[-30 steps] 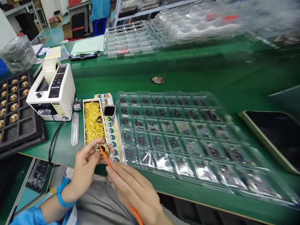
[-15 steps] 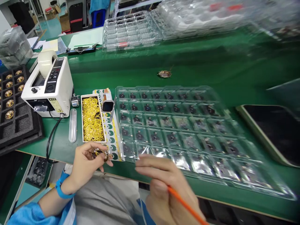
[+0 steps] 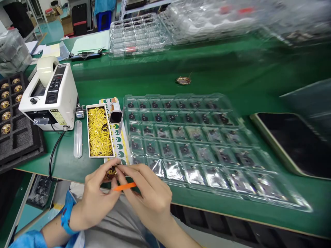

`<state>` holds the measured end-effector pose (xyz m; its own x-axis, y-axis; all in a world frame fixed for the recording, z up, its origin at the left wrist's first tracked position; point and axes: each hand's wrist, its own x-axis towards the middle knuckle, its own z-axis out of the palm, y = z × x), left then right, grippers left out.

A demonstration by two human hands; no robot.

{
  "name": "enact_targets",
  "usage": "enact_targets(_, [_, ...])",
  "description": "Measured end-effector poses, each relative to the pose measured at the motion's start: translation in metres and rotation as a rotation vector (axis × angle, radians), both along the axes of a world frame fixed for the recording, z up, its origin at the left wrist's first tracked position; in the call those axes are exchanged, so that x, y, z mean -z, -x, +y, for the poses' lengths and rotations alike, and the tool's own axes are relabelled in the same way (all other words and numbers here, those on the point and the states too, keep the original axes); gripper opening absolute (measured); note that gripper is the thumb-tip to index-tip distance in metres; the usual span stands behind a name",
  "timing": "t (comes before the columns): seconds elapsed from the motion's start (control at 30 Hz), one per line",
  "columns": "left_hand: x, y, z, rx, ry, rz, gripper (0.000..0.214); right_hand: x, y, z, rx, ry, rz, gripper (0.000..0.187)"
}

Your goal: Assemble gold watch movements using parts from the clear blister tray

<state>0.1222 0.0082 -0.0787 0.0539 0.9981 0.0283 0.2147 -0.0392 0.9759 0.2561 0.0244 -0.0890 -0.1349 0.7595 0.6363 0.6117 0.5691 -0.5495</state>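
My left hand (image 3: 97, 196) pinches a small round gold-and-black part (image 3: 112, 171) at the near table edge. My right hand (image 3: 148, 194) meets it there, fingertips on the same part, with an orange stick (image 3: 124, 187) gripped across its fingers. Just beyond the hands lie a white box of yellow rings (image 3: 99, 131) and a strip of green-and-white stickers (image 3: 121, 144). A large clear blister tray (image 3: 207, 151) of small black parts spreads out to the right.
A white tape dispenser (image 3: 50, 94) stands at the left, beside a black foam tray (image 3: 18, 132) of gold parts. One loose gold part (image 3: 183, 80) lies farther back. A dark tablet (image 3: 292, 143) sits at the right. Stacked clear trays (image 3: 139, 32) line the far side.
My right hand swung out to the right with the orange stick, then came back to the part in my left hand. The stick now lies crosswise under the fingers.
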Motion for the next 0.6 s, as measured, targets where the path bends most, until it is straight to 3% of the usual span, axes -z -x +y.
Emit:
enact_targets(0.2, [0.006, 0.007, 0.003, 0.053, -0.021, 0.068, 0.048, -0.001, 0.006, 0.01, -0.099, 0.214, 0.173, 0.014])
enact_targets(0.37, [0.012, 0.014, 0.012, -0.063, 0.032, 0.0, 0.042, -0.015, 0.003, 0.019, -0.304, 0.505, 0.383, 0.018])
enact_targets(0.5, [0.011, 0.024, 0.013, -0.219, 0.067, -0.098, 0.037, -0.022, 0.005, 0.035, -0.26, 0.459, 0.334, 0.017])
enact_targets(0.6, [0.004, 0.032, 0.009, -0.294, 0.078, -0.17, 0.034, -0.016, 0.018, 0.049, -0.149, 0.346, 0.042, 0.018])
